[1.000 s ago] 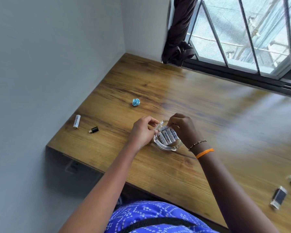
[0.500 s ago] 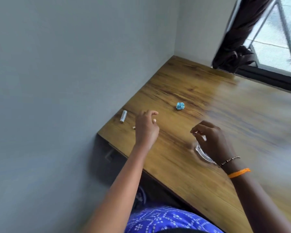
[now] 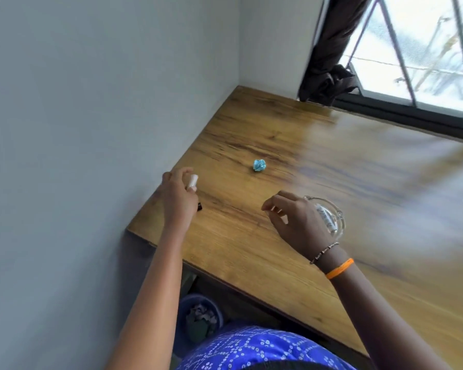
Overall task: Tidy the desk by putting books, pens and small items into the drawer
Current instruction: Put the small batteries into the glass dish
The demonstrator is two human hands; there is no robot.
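My left hand (image 3: 178, 196) is at the desk's left edge next to the wall, fingers closed around a white battery (image 3: 192, 180) whose end sticks out. A small black item (image 3: 199, 206) peeks out from under that hand. A crumpled blue paper ball (image 3: 259, 165) lies on the wooden desk (image 3: 251, 252) beyond. My right hand (image 3: 292, 220) hovers over the desk with loosely curled, parted fingers and holds nothing. Just behind it stands a clear glass dish (image 3: 332, 217) with white batteries inside, partly hidden by the hand.
A grey wall (image 3: 91, 129) runs along the desk's left side. A dark curtain (image 3: 329, 62) hangs at the far corner beside a barred window (image 3: 412, 62). Under the desk's near edge sits a blue bin (image 3: 198, 316) with crumpled paper.
Both hands left the glass dish. My left hand reached left to the desk edge and closed on the white battery. My right hand drew back from the dish. The view swung left.
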